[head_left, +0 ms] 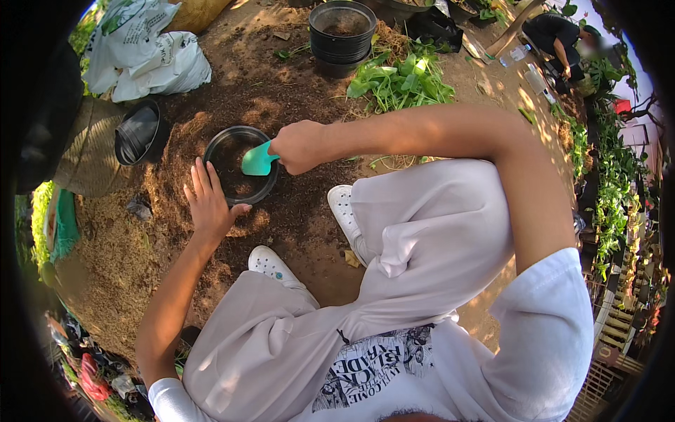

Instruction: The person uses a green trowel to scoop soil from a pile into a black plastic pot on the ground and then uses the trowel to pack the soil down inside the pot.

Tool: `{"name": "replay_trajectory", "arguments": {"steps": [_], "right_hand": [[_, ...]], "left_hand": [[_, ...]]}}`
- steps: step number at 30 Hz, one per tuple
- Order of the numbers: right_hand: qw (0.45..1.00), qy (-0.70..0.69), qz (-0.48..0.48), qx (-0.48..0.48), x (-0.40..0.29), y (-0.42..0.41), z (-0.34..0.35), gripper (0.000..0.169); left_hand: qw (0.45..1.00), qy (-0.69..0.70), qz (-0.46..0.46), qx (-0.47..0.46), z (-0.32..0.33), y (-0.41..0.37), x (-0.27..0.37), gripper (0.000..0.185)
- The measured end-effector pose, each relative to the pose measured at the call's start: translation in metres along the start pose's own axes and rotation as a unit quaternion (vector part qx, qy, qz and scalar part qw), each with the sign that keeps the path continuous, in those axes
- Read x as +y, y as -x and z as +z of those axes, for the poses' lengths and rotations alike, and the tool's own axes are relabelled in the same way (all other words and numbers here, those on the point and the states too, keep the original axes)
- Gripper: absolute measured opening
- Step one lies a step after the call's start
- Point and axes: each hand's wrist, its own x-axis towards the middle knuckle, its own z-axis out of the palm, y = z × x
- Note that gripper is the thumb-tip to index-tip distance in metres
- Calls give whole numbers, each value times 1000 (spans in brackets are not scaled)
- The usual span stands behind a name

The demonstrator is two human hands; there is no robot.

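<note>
A round black plastic plant pot stands on dark loose soil, with soil inside it. My right hand grips the handle of a turquoise hand trowel, whose blade is over the inside of the pot near its right rim. My left hand rests against the pot's lower left rim, fingers spread and thumb along the near edge. How deep the soil lies in the pot cannot be told.
Stacked black pots and uprooted leafy green plants lie beyond. Left are a tilted black pot and white sacks. White clogs are near the soil. Another person crouches at the far right, beside plastic bottles.
</note>
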Motion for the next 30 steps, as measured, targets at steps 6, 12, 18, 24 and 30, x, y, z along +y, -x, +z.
{"name": "replay_trajectory", "arguments": {"steps": [6,12,18,24,30], "right_hand": [[992,-105,10,65,-5,2,8,34],[996,-81,37,20,4,0,27,41],[989,-125,66,52,-7,12,32,50],[989,-115,78,52,-14,18,27,52],[993,-80,81,21,-9,17,25,53]], "left_hand": [[997,18,26,67,17,13,2,118],[995,12,80,64,23,41,23,98],[986,23,165,9,25,71,36,100],[978,-126,155,-56,24,75,24,100],[963,-207,164,-59,27,75,31,80]]}}
